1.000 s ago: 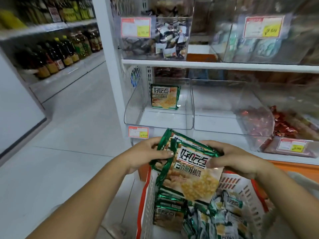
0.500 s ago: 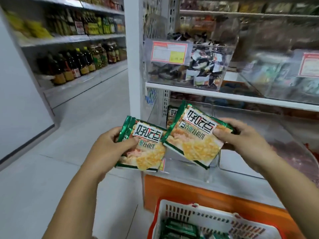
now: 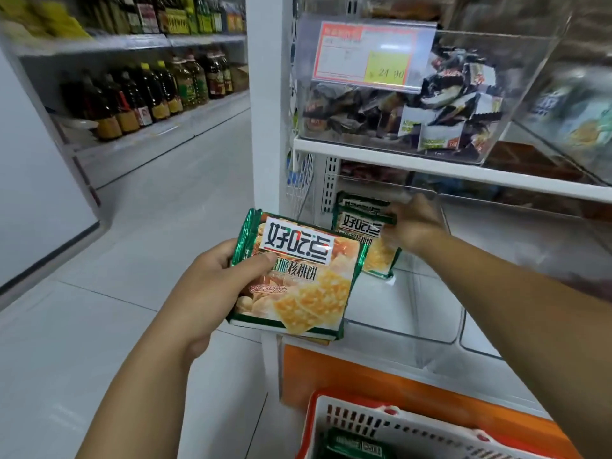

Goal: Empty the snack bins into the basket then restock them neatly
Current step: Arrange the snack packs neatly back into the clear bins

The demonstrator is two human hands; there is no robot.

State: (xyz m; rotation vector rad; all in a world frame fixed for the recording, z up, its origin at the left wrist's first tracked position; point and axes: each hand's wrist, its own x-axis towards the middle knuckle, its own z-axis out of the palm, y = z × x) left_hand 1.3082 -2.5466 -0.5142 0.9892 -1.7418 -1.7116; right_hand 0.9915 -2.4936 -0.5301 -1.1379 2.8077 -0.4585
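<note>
- Plainly, the step in hand is restocking: the right hand (image 3: 415, 225) is deep in the clear bin (image 3: 407, 329), setting a second packet (image 3: 364, 236) upright in front of the back packet (image 3: 361, 203) at the bin's far left.
- To do it well, the second packet should stand square against the back packet, label facing near and top edges level, so the row builds forward from the far wall.
- It looks a little tilted now, its lower edge nearer than its top. A light push at the top before letting go would probably straighten it.
- Because the bin's walls are clear and glossy, the wrist should come out high over the near rim rather than drag across it.
- The right arm is stretched forward and left across the bin, with the fingers closed on the second packet's upper right edge. Blur hides exactly how they lie.
- The left hand (image 3: 212, 286) waits near and left of the bin, outside it, gripping the cracker packet (image 3: 298, 279) by its left edge, with the thumb (image 3: 263, 260) pressed on the label and the other fingers wrapped behind.
- That cracker packet is face up and likely goes in next.
- More packets lie in the basket (image 3: 334, 412) below, at the near edge of view.
</note>
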